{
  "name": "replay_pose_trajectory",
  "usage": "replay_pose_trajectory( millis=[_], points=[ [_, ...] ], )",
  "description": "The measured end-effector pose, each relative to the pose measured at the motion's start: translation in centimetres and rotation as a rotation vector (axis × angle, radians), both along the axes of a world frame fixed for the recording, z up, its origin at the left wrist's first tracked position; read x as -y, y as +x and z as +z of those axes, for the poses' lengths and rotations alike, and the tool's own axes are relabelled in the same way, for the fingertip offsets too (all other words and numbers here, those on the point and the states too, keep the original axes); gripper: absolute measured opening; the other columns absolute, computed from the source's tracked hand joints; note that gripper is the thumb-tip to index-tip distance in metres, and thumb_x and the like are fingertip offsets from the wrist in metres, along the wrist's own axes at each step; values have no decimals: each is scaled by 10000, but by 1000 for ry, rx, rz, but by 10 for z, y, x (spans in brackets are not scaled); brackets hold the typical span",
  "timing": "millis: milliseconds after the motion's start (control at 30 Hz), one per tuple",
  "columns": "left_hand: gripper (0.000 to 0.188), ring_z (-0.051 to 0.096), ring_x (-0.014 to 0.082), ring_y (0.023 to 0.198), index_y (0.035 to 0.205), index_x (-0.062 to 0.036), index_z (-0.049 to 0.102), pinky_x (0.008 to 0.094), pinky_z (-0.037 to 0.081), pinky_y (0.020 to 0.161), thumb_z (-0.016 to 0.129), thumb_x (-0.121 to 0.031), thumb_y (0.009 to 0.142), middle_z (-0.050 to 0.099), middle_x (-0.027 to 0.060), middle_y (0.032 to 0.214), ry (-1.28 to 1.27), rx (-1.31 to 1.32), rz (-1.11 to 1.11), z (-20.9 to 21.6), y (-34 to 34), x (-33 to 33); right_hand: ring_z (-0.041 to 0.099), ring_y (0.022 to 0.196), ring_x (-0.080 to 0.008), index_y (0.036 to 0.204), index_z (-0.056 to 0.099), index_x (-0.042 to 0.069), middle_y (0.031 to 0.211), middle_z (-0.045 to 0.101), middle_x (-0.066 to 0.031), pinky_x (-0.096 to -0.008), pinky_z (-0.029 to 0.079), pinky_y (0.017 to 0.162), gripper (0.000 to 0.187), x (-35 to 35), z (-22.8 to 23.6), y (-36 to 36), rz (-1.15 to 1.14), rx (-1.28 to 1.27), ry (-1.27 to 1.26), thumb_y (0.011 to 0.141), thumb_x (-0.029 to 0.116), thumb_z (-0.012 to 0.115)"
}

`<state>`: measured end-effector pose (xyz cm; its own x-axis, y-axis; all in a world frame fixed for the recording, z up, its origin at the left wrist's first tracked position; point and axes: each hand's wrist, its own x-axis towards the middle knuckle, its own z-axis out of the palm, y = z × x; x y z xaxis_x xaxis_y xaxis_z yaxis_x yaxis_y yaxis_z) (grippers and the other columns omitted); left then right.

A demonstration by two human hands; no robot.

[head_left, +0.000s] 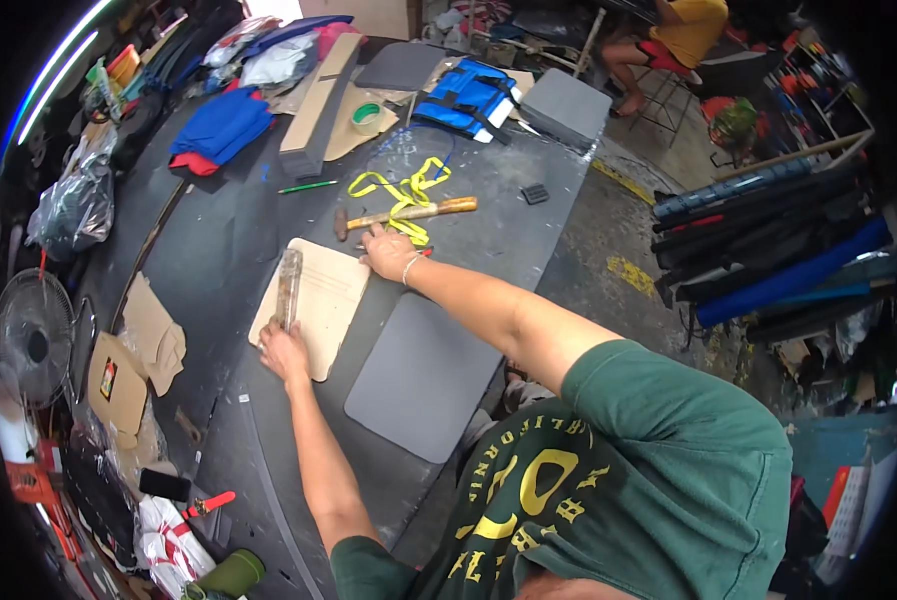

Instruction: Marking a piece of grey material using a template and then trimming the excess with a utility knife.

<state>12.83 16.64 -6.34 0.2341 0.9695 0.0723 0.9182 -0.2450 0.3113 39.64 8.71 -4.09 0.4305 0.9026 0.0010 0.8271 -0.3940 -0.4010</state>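
My left hand (285, 350) is closed around the lower end of a short, worn, brownish bar (288, 285). That bar lies along the left part of a tan board with rounded corners (330, 300). At the board's upper right corner, my right hand (388, 252) is low on the table with its fingers curled down. Small red bits show beside it; what its fingers hold is hidden. Just beyond lies a hammer (418, 212) with a wooden handle, tangled with a bright yellow strap (403, 190). A grey rounded panel (418, 380) rests nearer my body.
Farther back on the dark table (228, 210) are a green pencil (307, 187), a tape roll (367, 117), a blue bag (468, 98), stacked grey panels (566, 108) and blue cloth (223, 130). A fan (36, 340) stands left. Another person (683, 40) sits beyond the table.
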Motion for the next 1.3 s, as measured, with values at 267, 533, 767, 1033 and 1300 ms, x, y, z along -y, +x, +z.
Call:
replay_pose_trajectory(
  millis=[267, 533, 767, 1033, 1300],
  points=[
    [615, 567, 314, 1041, 1354, 53, 521, 433, 483, 921, 775, -278, 902, 577, 192, 1146, -334, 511, 56, 28, -71, 184, 622, 1061, -421, 1061, 619, 24, 1089, 648, -229, -504, 490, 900, 348, 148, 32, 39, -30, -177, 51, 909, 329, 685],
    [781, 488, 326, 1240, 1514, 17, 329, 489, 435, 1047, 729, -346, 949, 438, 181, 1465, -1185, 1137, 536, 68, -68, 270, 695, 964, -399, 1090, 675, 7, 960, 728, -220, -471, 537, 864, 403, 226, 46, 11, -145, -395, -202, 915, 369, 683],
    [677, 538, 232, 1082, 1439, -8, 424, 415, 440, 980, 761, -289, 924, 549, 107, 1312, -1257, 1135, 516, 36, -77, 260, 677, 1022, -424, 993, 716, -17, 1002, 716, -253, -491, 536, 885, 323, 217, 33, 9, -189, -400, -267, 900, 285, 650],
    [468, 599, 203, 1065, 1358, -29, 465, 361, 536, 854, 678, -223, 990, 583, 100, 1215, -982, 1134, 466, 22, -70, 269, 675, 1039, -403, 1113, 654, -22, 1023, 709, -249, -456, 535, 905, 376, 228, 22, 21, 11, -538, -163, 790, 165, 701],
    [493, 639, 115, 833, 1349, 22, 544, 283, 548, 722, 739, -166, 938, 664, 40, 1047, -954, 1044, 534, 28, -58, 293, 632, 1187, -381, 1245, 618, -36, 1215, 676, -238, -441, 510, 1002, 426, 291, 40, 40, -11, -710, -114, 887, 175, 713]
  ],
)
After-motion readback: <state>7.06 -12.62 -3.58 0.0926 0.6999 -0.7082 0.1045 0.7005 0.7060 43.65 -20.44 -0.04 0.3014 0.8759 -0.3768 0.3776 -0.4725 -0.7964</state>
